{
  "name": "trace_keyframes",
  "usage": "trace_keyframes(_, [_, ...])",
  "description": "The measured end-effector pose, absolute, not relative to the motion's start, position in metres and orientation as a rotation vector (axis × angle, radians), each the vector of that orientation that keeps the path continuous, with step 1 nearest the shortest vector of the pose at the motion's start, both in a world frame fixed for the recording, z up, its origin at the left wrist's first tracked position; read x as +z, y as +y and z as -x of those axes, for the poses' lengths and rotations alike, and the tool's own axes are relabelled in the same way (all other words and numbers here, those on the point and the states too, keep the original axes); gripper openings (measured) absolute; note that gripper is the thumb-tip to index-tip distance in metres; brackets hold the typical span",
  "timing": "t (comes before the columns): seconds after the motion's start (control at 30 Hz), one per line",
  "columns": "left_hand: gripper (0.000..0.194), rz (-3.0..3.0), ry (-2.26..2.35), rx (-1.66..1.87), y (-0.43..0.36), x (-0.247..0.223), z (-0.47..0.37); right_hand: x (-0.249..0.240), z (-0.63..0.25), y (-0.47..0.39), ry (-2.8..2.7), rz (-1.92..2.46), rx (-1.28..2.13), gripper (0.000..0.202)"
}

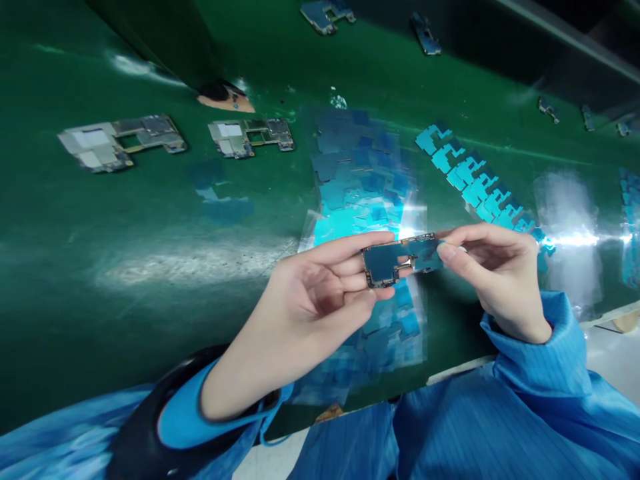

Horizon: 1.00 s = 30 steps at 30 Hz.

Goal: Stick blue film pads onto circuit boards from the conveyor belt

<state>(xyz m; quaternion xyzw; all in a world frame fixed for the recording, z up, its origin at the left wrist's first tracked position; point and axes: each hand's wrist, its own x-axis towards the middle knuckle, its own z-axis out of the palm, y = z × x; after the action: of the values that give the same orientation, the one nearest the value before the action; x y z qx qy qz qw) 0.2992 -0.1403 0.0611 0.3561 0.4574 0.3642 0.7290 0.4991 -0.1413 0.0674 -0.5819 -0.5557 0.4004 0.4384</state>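
Observation:
A small circuit board point(384, 261) with blue film over its face is held above the table between both hands. My left hand point(330, 277) supports its left end, fingers behind and thumb at the lower edge. The right end is pinched between thumb and fingers of my right hand point(493, 267). Beneath the board lies a clear sheet with many overlapping blue film pieces point(350, 160). Two more boards, a larger one point(123, 141) and a smaller one point(251, 138), rest at the left on the green table point(165, 220).
A diagonal row of bright blue film pieces point(475, 180) lies at the right. Farther back are a board point(327, 15), another board point(425, 35) and several small parts. A dark post-like object point(160, 40) stands at the upper left. The table's front edge point(463, 369) shows near my body.

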Motion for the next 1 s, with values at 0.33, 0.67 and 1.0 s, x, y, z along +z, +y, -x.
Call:
trace_keyframes(0.33, [0.037,-0.781,1.014,0.805,-0.1400,0.0587,-0.2994,0.0698,-0.4976,-0.1416,-1.432,1.460,0.948,0.007])
trace_keyframes(0.67, [0.037,-0.773,1.027,0.814,-0.1409,0.0613,-0.3001,0.0704,-0.4990,-0.1416,-1.416,1.498,0.965,0.006])
trace_keyframes(1.0, [0.035,-0.778,1.035,0.835,-0.1418,0.0616,-0.3017,0.0705,-0.4966,-0.1407,-1.433,1.482,0.946,0.008])
